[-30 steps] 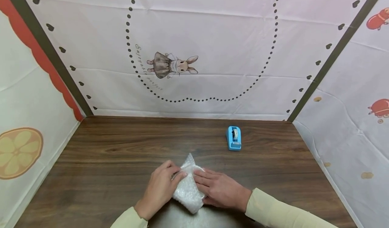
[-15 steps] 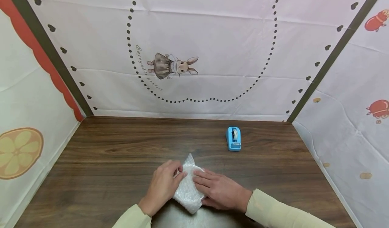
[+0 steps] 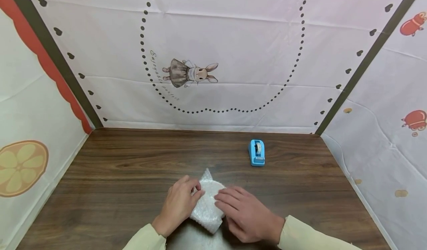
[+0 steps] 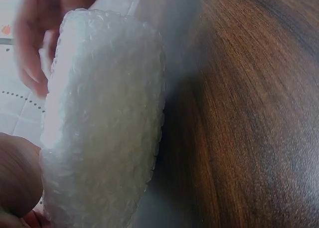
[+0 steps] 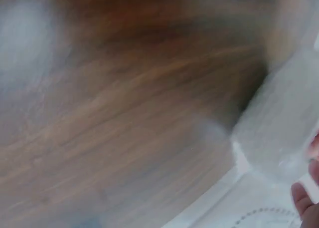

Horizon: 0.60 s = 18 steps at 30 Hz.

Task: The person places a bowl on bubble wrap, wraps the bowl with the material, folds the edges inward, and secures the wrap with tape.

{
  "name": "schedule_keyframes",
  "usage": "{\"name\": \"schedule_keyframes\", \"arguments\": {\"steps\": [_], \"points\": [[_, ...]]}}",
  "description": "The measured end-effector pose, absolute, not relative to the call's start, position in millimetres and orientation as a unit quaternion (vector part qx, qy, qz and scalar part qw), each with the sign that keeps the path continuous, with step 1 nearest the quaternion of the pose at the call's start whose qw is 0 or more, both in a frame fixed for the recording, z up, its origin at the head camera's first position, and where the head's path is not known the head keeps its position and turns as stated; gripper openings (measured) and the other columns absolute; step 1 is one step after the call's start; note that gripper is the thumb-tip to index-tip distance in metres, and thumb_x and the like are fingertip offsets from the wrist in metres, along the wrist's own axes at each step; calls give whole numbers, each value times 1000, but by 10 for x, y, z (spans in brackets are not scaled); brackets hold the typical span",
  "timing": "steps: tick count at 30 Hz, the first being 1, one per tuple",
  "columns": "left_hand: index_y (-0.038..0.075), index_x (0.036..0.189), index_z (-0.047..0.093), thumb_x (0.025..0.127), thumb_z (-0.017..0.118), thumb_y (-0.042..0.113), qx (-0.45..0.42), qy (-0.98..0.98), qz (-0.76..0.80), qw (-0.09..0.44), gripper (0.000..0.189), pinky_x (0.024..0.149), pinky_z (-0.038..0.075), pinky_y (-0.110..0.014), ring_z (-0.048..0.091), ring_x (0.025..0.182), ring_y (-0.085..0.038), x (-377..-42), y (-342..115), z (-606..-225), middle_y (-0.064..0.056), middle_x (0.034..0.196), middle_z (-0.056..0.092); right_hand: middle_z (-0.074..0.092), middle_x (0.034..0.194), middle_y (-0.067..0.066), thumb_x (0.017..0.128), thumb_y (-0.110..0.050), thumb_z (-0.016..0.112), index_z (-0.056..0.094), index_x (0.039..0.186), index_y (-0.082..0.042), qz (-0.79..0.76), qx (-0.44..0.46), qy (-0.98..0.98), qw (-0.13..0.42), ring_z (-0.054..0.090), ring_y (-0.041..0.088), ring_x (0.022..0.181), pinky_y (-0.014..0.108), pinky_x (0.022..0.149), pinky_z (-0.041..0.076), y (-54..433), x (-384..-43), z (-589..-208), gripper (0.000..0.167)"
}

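Note:
A bundle of clear bubble wrap lies near the front middle of the table, one pointed corner sticking out at its far end. A pale, rounded edge shows at its upper right; what is inside is hidden. My left hand holds the bundle's left side, thumb on top and fingers bent at the edge. Over the right edge my right hand has its fingers extended, tips at the wrap. The left wrist view shows the bundle's thick bubbled side close up. In the right wrist view the bundle is blurred.
A blue tape dispenser with a roll of tape stands toward the back, right of the middle. The dark wooden table meets a printed white cloth wall behind, with similar cloth on both sides.
My right hand has slid slightly right and toward me, off the bundle's top, uncovering more of its right edge. My left hand's fingers drew back slightly, then stayed at the left side.

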<state>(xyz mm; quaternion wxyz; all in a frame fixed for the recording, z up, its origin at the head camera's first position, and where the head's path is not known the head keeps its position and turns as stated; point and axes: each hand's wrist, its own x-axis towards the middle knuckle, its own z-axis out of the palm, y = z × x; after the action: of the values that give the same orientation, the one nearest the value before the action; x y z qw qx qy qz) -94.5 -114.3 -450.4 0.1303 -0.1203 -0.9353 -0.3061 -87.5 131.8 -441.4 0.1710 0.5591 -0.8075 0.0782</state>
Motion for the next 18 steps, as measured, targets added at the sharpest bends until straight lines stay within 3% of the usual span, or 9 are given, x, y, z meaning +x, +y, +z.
{"name": "schedule_keyframes", "arguments": {"steps": [3,8,18], "points": [[20,76,65,81,88,19,-119,-936,-305,129,24,54,35,-19,40,60,-1,-946,-1137,-4509,10,71,47,69,126,-3,93,-30,72,67,125,-16,71,590,-776,213,63,15,123,35,108,51,1264,-803,-4442,36],[19,76,65,82,88,19,-119,-938,-301,125,24,55,35,-20,40,60,-2,-945,-1126,-4517,9,71,47,70,121,-10,102,-39,64,68,122,-22,37,593,-777,208,64,9,114,28,104,50,1215,-727,-4496,27],[16,78,74,83,87,18,-109,-933,-300,168,14,58,40,-22,47,63,-5,-927,-1107,-4532,6,75,56,74,111,-14,103,-28,64,70,114,-24,40,572,-799,178,64,4,108,28,101,47,1149,-766,-4489,13]]}}
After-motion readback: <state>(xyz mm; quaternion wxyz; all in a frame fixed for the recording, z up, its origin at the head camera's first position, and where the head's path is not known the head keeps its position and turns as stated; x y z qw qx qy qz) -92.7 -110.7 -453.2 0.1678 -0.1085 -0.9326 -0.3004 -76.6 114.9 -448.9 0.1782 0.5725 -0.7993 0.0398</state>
